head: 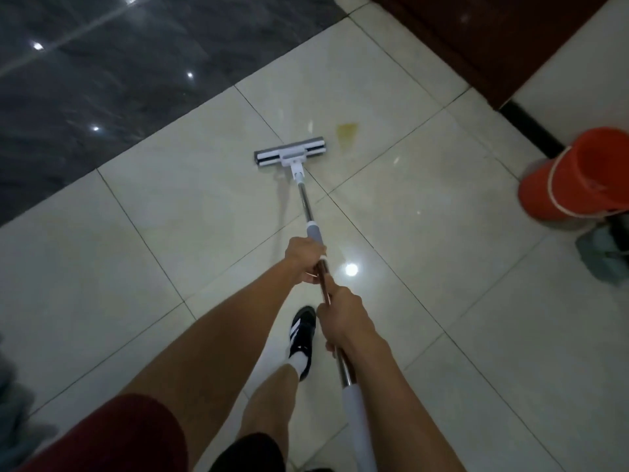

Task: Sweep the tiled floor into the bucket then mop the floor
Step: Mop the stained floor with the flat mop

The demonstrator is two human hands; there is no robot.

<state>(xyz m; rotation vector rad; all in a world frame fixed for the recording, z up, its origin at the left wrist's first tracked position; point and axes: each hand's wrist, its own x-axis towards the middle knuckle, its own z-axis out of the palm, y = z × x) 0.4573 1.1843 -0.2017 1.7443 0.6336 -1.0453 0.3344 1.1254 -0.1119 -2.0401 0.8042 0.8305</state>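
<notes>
I hold a mop with a metal pole [305, 202] in both hands. My left hand [304, 258] grips the pole just below its grey sleeve. My right hand [343, 316] grips it lower down, nearer my body. The flat grey-and-white mop head [290, 155] rests on the pale tiled floor [425, 206], ahead of me. A yellowish stain [348, 132] lies on the tile just right of the mop head. An orange bucket [578, 175] stands at the right edge.
Dark glossy tiles [102, 80] cover the upper left. A dark red door or panel [476, 39] and a black skirting strip [531, 131] run along the upper right wall. A greyish cloth heap [602, 253] lies beside the bucket. My shoe [301, 335] is under the pole.
</notes>
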